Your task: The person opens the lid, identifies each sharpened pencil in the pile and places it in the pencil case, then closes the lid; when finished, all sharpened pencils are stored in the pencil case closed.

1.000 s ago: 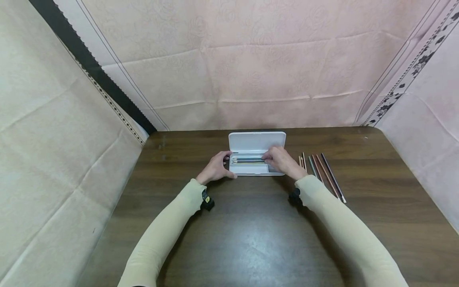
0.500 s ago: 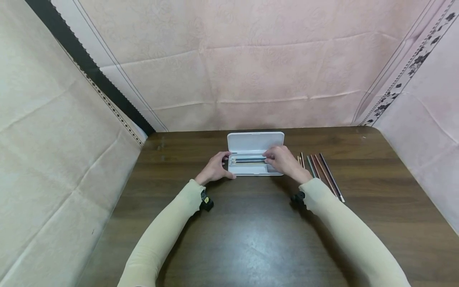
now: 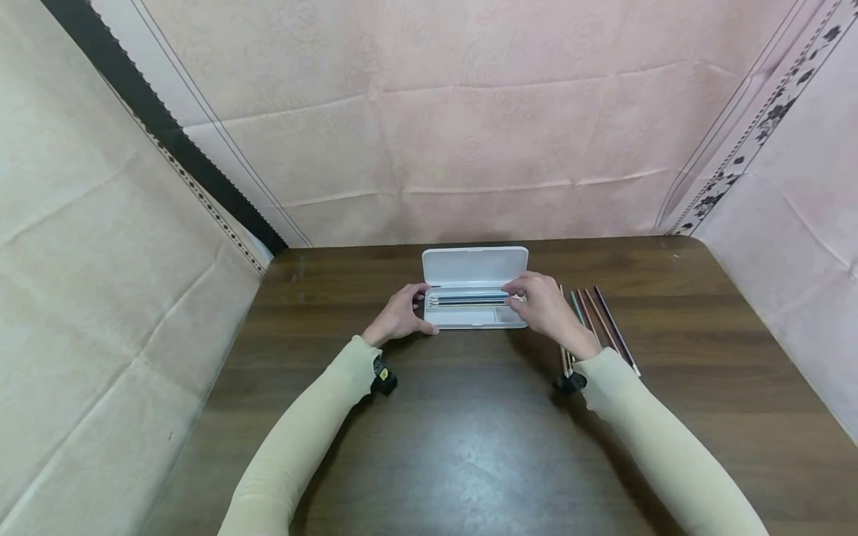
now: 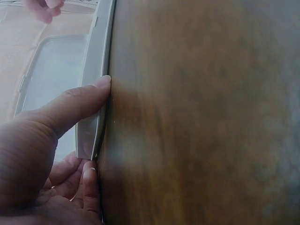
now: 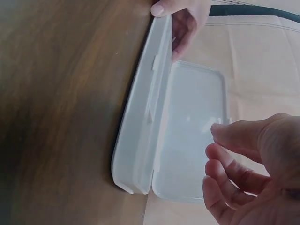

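A white pencil case (image 3: 462, 320) lies on the table, its lid (image 3: 476, 266) raised at the back. Several pencils (image 3: 469, 301) lie side by side in it, with their points toward the left. My left hand (image 3: 398, 316) grips the case's left end; in the left wrist view the thumb presses on the front edge and the other fingers bend around the end. Over the right part of the case is my right hand (image 3: 548, 311), thumb and fingers loosely curved and apart. In the right wrist view nothing shows between those fingers (image 5: 229, 161).
Several loose pencils (image 3: 617, 332) in different colours lie on the brown table (image 3: 442, 432) to the right of the case, partly behind the right wrist. Patterned cloth (image 3: 469, 149) hangs behind the table and along both sides.
My right hand has drawn back rightward from the pencils in the case, and its thumb and fingers have parted. The left hand stays at the case's left end.
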Tool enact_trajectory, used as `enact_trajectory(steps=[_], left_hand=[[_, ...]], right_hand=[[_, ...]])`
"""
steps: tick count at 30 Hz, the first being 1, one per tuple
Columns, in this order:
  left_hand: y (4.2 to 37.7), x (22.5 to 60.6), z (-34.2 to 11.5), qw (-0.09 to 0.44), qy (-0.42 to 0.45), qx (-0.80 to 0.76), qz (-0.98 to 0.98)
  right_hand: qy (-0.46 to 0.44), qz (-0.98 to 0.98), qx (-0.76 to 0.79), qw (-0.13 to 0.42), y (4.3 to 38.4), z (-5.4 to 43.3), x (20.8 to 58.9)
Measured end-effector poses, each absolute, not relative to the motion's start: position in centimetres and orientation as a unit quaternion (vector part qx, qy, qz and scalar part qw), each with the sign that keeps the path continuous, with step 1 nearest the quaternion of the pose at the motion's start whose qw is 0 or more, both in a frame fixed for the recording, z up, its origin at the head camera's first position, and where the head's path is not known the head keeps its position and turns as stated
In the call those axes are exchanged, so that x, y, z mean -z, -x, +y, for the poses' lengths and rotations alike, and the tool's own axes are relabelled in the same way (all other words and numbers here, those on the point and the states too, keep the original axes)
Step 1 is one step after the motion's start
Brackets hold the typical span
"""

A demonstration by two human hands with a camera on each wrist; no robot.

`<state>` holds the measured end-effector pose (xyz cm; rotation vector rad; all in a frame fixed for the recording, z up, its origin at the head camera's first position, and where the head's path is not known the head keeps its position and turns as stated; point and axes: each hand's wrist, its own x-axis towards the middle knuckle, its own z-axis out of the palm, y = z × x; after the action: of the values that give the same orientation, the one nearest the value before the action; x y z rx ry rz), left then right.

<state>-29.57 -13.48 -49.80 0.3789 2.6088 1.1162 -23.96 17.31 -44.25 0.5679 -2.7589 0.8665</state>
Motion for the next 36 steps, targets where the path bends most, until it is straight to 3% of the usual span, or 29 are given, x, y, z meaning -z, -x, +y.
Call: enact_trajectory(steps=[36], left_hand=[[29.6,49.9,-13.4,0.145,-0.124,-0.394,0.899]], right_hand=[[-0.056,-0.949,-0.302,0.068,18.3,21.4,44.2]])
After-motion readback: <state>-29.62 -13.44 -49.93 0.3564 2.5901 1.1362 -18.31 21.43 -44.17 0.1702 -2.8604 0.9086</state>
